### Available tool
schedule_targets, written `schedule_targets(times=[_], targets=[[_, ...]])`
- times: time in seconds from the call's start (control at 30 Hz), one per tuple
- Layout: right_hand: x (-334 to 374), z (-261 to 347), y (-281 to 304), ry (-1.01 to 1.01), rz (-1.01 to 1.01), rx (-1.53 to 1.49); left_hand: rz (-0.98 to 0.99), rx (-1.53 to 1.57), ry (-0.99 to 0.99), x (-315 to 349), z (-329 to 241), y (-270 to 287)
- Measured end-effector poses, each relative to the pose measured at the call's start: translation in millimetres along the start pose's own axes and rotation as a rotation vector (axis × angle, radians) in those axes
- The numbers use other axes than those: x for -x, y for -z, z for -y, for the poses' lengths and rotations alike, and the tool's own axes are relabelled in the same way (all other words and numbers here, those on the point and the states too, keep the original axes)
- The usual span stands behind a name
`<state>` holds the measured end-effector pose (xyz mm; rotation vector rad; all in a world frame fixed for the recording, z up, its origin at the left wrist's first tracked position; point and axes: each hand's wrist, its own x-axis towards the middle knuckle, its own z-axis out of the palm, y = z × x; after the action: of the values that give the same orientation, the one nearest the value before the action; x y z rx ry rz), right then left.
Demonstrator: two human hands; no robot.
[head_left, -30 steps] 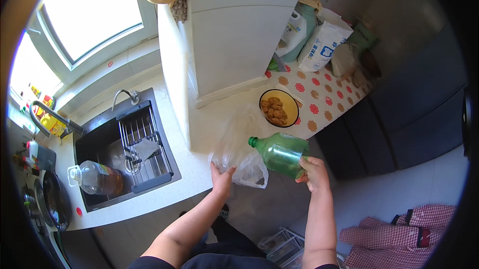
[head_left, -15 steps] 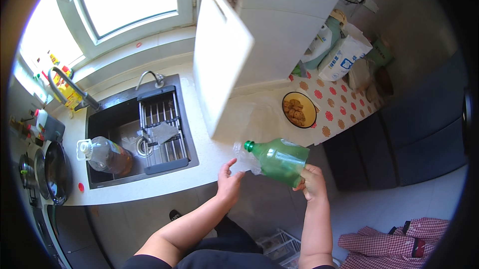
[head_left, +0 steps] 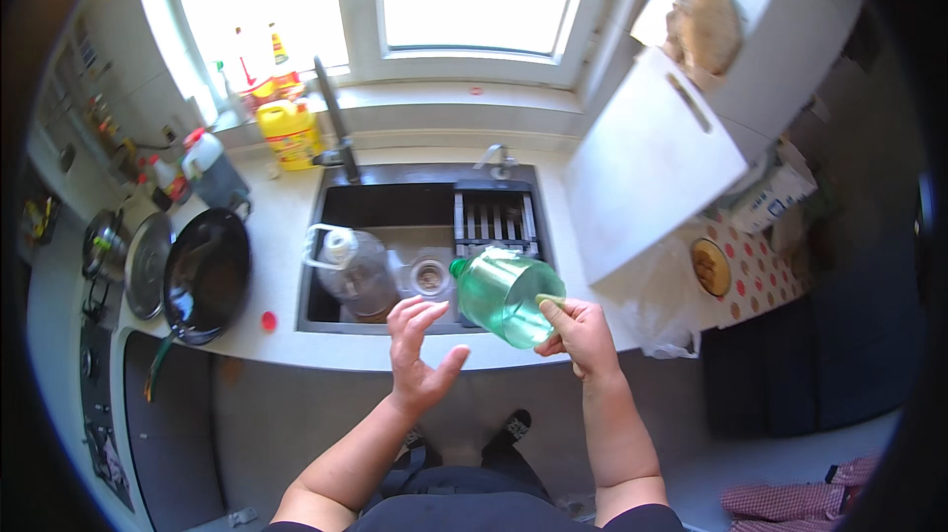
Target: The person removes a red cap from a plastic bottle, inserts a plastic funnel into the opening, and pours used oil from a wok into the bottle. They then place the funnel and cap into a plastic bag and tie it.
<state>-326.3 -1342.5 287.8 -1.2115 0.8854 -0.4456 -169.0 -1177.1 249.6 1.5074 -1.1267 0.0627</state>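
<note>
My right hand (head_left: 583, 338) grips the wide end of a green plastic bottle (head_left: 506, 295) between thumb and fingers. The bottle is tilted over the front right part of the sink (head_left: 380, 204), its narrow neck pointing left. Its wide end looks cut off. Left of the bottle, my left hand (head_left: 422, 359) is open, fingers spread, touching nothing, just in front of the sink's front edge. A large clear plastic jug (head_left: 360, 275) with a white handle and cap stands tilted in the left of the sink. Beside it is the drain (head_left: 429, 277).
A metal rack (head_left: 494, 216) spans the sink's right side, partly hidden by the bottle. A dark wok (head_left: 207, 275) stands at left; a yellow jug (head_left: 289, 135) is behind the tap (head_left: 337, 122). A white cabinet door (head_left: 657, 167) juts out at right, above a clear plastic bag (head_left: 652, 300).
My view has swung left toward the sink. The green bottle moved with my right hand from the counter edge to over the sink. The clear bag stayed behind on the counter.
</note>
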Motion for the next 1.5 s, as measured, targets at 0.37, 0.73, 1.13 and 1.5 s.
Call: schedule_targets(times=[0.37, 0.73, 1.13, 1.5], targets=[[-37.4, 32.3, -182.2, 0.337, 0.138, 0.194, -0.178, -0.048, 0.043, -35.5, 52.6, 117.6], [-113.2, 2.8, -238.2, 0.407, 0.249, 0.307, -0.267, 0.112, 0.466, -50.7, 123.5, 155.3], [-155.3, 41.6, -269.5, 0.514, 0.132, 0.636, -0.266, 0.089, 0.506, -104.9, 156.0, 175.3], [-143.1, 62.1, -287.6, 0.382, 0.040, 0.755, -0.205, 0.324, 0.612, -135.0, 158.6, 192.3]])
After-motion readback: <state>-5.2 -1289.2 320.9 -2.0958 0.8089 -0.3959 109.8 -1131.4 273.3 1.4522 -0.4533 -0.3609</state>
